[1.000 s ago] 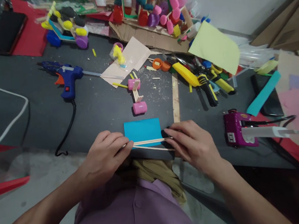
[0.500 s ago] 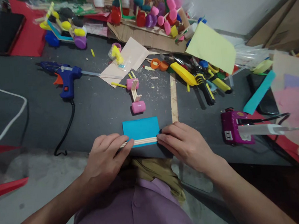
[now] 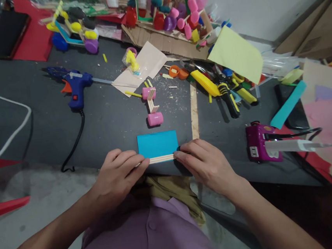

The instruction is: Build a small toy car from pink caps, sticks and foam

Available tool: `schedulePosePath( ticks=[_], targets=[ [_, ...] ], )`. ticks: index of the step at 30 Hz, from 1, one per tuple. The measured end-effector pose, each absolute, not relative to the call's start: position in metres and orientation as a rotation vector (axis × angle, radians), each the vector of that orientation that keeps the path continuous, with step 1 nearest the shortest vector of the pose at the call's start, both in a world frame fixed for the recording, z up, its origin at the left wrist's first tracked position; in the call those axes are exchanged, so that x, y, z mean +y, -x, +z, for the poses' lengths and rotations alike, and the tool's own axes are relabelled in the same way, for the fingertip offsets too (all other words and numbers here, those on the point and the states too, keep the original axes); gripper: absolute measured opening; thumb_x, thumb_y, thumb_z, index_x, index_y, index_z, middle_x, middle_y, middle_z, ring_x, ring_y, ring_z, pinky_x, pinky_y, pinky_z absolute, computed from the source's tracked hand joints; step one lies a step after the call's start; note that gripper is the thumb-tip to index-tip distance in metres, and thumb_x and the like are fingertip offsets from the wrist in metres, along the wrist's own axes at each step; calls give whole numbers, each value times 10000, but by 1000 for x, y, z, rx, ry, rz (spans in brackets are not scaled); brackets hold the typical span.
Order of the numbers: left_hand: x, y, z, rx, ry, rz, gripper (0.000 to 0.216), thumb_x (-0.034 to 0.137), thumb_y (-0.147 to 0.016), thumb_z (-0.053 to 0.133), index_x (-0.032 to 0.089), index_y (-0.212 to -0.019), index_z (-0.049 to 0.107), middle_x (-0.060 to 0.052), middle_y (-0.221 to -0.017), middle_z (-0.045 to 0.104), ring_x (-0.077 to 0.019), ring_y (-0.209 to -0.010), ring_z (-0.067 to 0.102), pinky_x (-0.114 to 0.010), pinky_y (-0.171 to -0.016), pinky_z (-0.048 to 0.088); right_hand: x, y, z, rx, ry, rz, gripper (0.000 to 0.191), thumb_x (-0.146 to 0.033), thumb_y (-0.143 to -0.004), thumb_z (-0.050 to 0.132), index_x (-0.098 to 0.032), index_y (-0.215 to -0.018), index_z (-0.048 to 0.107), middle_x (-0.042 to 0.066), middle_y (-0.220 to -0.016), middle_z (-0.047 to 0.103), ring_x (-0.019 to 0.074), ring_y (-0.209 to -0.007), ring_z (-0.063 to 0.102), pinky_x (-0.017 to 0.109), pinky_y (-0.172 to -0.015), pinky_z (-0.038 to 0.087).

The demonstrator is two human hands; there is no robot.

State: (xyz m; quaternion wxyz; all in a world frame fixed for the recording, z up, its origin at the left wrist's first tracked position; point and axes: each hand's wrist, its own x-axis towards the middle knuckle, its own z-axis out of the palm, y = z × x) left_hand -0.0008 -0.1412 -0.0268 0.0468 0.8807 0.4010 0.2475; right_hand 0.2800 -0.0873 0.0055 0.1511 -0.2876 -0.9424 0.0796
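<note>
A blue rectangle of paper (image 3: 157, 144) lies flat at the table's front edge. Along its near edge runs a narrow row of thin wooden sticks (image 3: 161, 159). My left hand (image 3: 120, 174) is closed on the left end of the sticks, thumb and fingers pressed together there. At the right end, my right hand (image 3: 206, 161) pinches the sticks, its fingertips also by the paper's right edge. The stick ends are hidden under my fingers. Just beyond the paper stands a small piece with pink cylinders (image 3: 155, 119) joined by wooden sticks.
A blue glue gun (image 3: 75, 82) lies at left with its cord. Yellow-black pliers (image 3: 228, 99) and other tools sit at right, near a purple power box (image 3: 257, 143). Colourful toy models (image 3: 169, 10) and a cardboard piece (image 3: 164, 42) fill the back.
The row of sticks sits slightly lower, closer to the paper's near edge, with both hands still on its ends. The whole view has shifted a little.
</note>
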Motion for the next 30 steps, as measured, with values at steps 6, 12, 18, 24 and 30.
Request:
schedulePosePath(
  ticks=[6,12,18,24,30],
  targets=[
    [-135,-3,-22,1278,-2620,699,251,154,-1032,464,181,-1098,705,-30,-940,756,-198,-950,631,-374,-840,381,-82,-281,11,-2647,914,306,143,-181,-992,577,-133,-1015,709,131,-958,699,230,-835,622,362,-714,534],
    [-138,-6,-20,1337,-2603,683,266,162,-1035,454,197,-1071,715,-38,-949,762,-210,-944,641,-383,-842,387,-48,-266,19,-2530,1345,518,344,-295,-972,638,-133,-1275,616,155,-1160,658,286,-1032,644,404,-873,519],
    [-135,-7,-18,1309,-2658,721,266,135,-1026,447,175,-1069,706,-49,-924,751,-215,-922,633,-382,-823,387,-29,-245,25,-2631,1386,704,65,-159,-890,704,-159,-835,668,62,-834,656,231,-836,601,319,-733,408],
    [-123,-3,-15,1211,-2720,741,246,120,-1013,455,166,-1081,687,-57,-932,742,-220,-917,621,-381,-799,395,-48,-261,33,-2423,1494,881,151,-223,-973,549,-191,-831,589,-14,-701,626,142,-612,535,270,-592,354],
    [-116,4,-17,1141,-2715,695,207,135,-1013,486,168,-1056,686,-52,-909,723,-212,-904,605,-374,-788,388,-67,-265,37,-2271,1538,1278,146,-336,-917,689,-203,-902,632,-45,-679,625,135,-587,558,261,-557,365]
  ],
)
